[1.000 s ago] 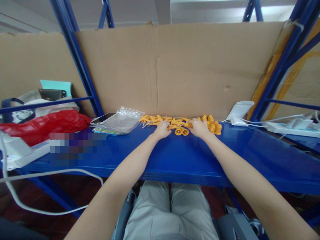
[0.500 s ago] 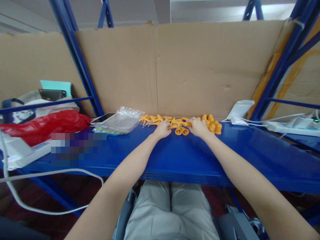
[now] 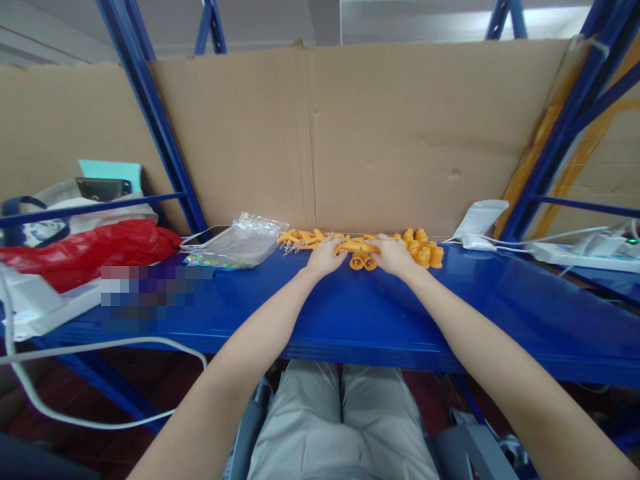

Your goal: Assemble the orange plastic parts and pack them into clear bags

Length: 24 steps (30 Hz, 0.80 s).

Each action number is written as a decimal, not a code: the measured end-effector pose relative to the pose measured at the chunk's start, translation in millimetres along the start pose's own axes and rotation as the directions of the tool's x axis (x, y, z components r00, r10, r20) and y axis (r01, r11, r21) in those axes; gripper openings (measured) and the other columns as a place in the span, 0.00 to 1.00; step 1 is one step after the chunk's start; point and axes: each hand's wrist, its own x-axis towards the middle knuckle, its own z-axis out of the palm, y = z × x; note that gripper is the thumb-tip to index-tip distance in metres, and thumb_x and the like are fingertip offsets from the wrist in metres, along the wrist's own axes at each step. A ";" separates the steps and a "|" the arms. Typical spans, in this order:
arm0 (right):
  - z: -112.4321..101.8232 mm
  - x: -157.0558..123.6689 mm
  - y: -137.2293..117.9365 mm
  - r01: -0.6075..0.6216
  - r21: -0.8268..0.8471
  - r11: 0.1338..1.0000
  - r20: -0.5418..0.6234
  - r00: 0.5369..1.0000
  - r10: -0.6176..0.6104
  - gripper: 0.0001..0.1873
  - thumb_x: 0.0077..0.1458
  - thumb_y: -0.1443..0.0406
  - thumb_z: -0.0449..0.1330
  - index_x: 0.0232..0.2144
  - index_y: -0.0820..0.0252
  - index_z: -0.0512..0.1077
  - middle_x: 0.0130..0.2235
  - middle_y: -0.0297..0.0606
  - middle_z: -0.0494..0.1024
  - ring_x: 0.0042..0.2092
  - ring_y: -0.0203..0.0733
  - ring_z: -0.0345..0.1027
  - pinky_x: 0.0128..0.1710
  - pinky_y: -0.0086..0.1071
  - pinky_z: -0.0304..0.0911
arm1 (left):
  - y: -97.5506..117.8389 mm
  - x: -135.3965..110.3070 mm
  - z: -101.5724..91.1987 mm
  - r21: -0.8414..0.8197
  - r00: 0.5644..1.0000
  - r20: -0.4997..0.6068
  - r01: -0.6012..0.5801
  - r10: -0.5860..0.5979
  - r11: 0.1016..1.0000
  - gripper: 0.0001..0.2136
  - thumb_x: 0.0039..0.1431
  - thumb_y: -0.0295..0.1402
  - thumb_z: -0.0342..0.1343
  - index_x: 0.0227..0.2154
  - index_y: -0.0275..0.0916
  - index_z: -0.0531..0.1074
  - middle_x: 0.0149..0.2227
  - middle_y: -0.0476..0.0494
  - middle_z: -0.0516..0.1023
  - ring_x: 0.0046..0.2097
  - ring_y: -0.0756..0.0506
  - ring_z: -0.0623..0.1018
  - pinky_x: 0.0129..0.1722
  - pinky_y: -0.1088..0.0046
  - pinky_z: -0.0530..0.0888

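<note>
Between my two hands lies an orange plastic corkscrew point(image 3: 363, 247), held level just above the blue tabletop. The fingers of my left hand point(image 3: 327, 255) are closed on its left end, and those of my right hand point(image 3: 392, 255) on its right end. Right below it, two orange tubes point(image 3: 363, 262) lie with their round openings toward me; something metallic shows inside. Beyond my left hand spreads a pile of orange handles with metal spirals point(image 3: 299, 240). To the right of my right hand, several orange bell-shaped bodies point(image 3: 423, 248) stand in a cluster. My fingertips are partly hidden.
A cardboard sheet point(image 3: 390, 133) walls off the back of the blue table point(image 3: 360, 313). Clear plastic bags point(image 3: 240, 241) lie to the left, near a red bag point(image 3: 100, 250). White cables and a power strip point(image 3: 585, 257) are on the right. Blue posts point(image 3: 150, 113) frame the space.
My hands have come slightly closer together. The metal spiral that showed between them is no longer visible; orange plastic now spans the gap.
</note>
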 end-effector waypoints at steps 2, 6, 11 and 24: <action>-0.3 -0.2 0.2 0.014 0.004 1.000 -0.009 1.000 -0.014 0.27 0.57 0.69 0.51 0.59 0.53 0.68 0.55 0.44 0.72 0.54 0.52 0.67 0.52 0.42 0.58 | -0.3 -0.1 -1.2 -0.018 1.000 -0.004 -0.020 0.020 1.000 0.15 0.58 0.32 0.56 0.48 0.38 0.74 0.50 0.38 0.77 0.55 0.39 0.72 0.57 0.57 0.67; -1.3 -0.6 1.3 0.016 -0.005 1.000 -0.001 1.000 -0.016 0.28 0.57 0.71 0.51 0.59 0.54 0.67 0.56 0.45 0.71 0.53 0.52 0.68 0.52 0.42 0.59 | -3.5 0.4 -3.4 -0.080 0.997 0.020 -0.066 0.068 0.995 0.15 0.57 0.34 0.57 0.48 0.36 0.74 0.48 0.38 0.78 0.51 0.41 0.75 0.55 0.60 0.70; 6.1 2.8 7.8 0.044 0.023 0.999 -0.019 0.999 -0.044 0.28 0.56 0.72 0.52 0.58 0.54 0.69 0.53 0.45 0.73 0.52 0.51 0.69 0.51 0.39 0.62 | -7.1 1.4 -1.7 -0.063 0.994 0.050 -0.090 0.094 0.994 0.17 0.54 0.30 0.59 0.47 0.35 0.74 0.48 0.36 0.78 0.51 0.40 0.76 0.55 0.59 0.70; 37.0 24.6 34.5 0.321 0.415 0.851 -0.319 0.928 -0.194 0.26 0.50 0.71 0.59 0.53 0.63 0.66 0.52 0.50 0.70 0.52 0.49 0.68 0.50 0.43 0.67 | -14.0 3.0 -0.4 -0.005 0.996 -0.035 0.076 -0.077 0.997 0.16 0.53 0.22 0.55 0.46 0.36 0.74 0.49 0.38 0.78 0.54 0.39 0.75 0.59 0.57 0.66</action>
